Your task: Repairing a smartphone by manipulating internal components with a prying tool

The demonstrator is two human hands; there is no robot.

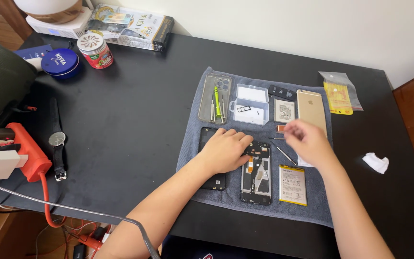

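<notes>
Head view: we press our left hand flat on the opened phone lying on the grey towel, while our blurred right hand, perhaps pinching something tiny, hovers near the tweezers. Picking small parts needs steadiness.

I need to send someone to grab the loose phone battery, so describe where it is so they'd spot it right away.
On the black desk lies a grey-blue towel spread with phone parts. The battery sits on the towel's near edge, just right of the opened phone and below the right hand. It is the only flat rectangle with a white label and yellow border.
</notes>
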